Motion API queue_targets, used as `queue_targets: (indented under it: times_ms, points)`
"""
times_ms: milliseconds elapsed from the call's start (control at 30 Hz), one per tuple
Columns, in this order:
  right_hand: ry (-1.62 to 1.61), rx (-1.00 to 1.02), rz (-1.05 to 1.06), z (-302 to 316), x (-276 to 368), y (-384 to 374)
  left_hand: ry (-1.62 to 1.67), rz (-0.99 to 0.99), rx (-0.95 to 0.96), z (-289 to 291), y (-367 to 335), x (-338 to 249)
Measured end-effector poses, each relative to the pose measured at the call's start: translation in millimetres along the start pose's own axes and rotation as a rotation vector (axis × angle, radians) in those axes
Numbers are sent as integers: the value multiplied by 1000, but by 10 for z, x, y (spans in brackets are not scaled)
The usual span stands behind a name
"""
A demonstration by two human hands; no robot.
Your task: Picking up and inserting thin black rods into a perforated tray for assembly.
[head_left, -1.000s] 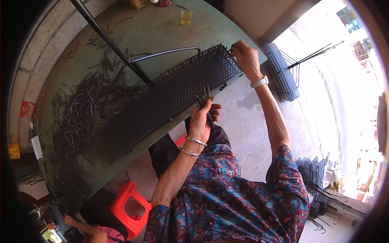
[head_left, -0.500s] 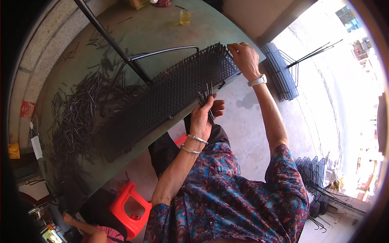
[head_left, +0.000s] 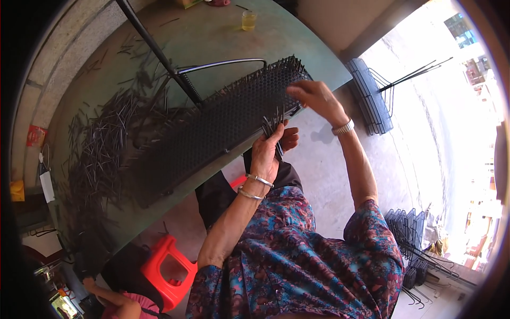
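Note:
In my left hand [head_left: 265, 151], a small bundle of thin dark sticks [head_left: 273, 127] is clasped, their tips pointing up past the thumb. My right hand [head_left: 317, 101] hangs over the right end of a long black perforated panel [head_left: 212, 127], slightly blurred, its fingers loosely stretched and no stick visible in them. Rows of similar sticks [head_left: 291, 65] stand upright in the panel's holes along its far edge and right end. The panel lies slantwise on the near edge of a green table [head_left: 313, 53].
A loose heap of dark sticks [head_left: 106, 143] spreads over the table's left. Beyond the panel are a metal pole [head_left: 154, 48] and a cup of yellow liquid [head_left: 248, 21]. A red stool [head_left: 167, 271], a person's arm [head_left: 109, 297] and wire racks [head_left: 369, 95] surround the table.
My right hand has come away from the panel's far right corner, toward me and the bundle, its pinch loosened. The left hand keeps its hold on the sticks, nearly still.

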State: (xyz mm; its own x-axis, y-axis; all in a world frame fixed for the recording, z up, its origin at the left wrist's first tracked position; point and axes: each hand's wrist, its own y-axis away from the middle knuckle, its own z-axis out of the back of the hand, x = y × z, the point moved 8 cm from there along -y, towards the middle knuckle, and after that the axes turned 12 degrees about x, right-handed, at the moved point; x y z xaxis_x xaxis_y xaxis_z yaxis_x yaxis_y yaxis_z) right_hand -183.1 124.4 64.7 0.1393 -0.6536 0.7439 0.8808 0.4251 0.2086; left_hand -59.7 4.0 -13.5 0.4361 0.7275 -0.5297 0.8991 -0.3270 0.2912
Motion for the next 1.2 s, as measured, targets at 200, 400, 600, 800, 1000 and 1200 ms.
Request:
queue_targets:
  times_ms: [200,400,600,800,1000,1200]
  points:
    - [-231,235,59,-310,87,151,-39,19,20,-60,-20,-18]
    - [-342,276,53,-271,142,143,-17,5,35,17,-46,18]
    - [-59,-516,219,437,268,28,58,155,-20,145,-31,135]
    - [-15,-628,222,501,58,-272,96,21,5,125,-82,145]
    - [89,-566,216,469,96,-329,117,19,-38,144,-31,96]
    - [125,-532,207,511,95,-360,119,24,-39,205,-38,120]
